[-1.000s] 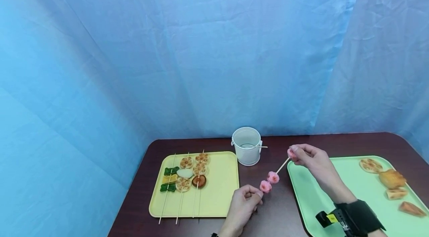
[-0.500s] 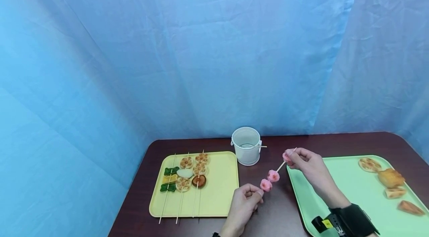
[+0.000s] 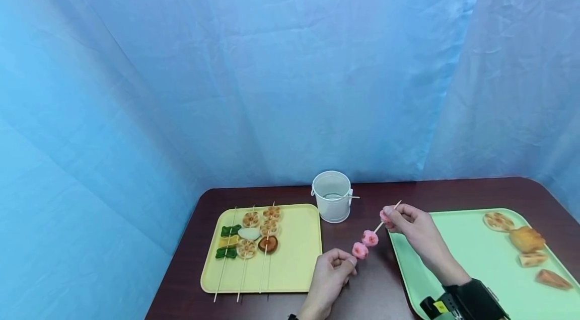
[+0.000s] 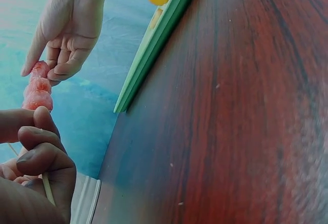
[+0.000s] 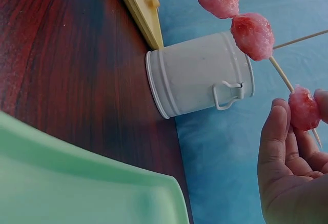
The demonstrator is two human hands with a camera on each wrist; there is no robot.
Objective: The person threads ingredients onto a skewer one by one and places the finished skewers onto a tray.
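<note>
Change shows at the far end of the stick (image 3: 378, 227): a second ago the top ball (image 5: 303, 108) covered the tip; now the tip pokes out beyond it, toward 1 o'clock, and the ball sits lower along the stick; I read this as the piercing done and the sliding in hand, though bare stick between it and the other two balls (image 5: 252, 36) says it is not yet seated against them.

Right hand (image 3: 410, 229) pinches the top ball between thumb and fingers; left hand (image 3: 330, 274), at its 8 o'clock, has curled fingers gripping the stick just below the lowest ball and has barely shifted; the fingers overlap in the left wrist view, so I cannot tell which ones bear the grip; the stick is held above the surface (image 3: 376, 290), slanting up toward 1 o'clock.

Bucket (image 3: 333, 214) stands at 12 o'clock from the left hand, a second stick (image 3: 355, 197) jutting past its rim toward 3 o'clock; the yellow tray (image 3: 299, 249) with three skewers (image 3: 246, 248) lies at 10 o'clock; the green tray (image 3: 480, 244), at 4 o'clock from the right hand, carries loose pieces (image 3: 527, 239) on its far side.
</note>
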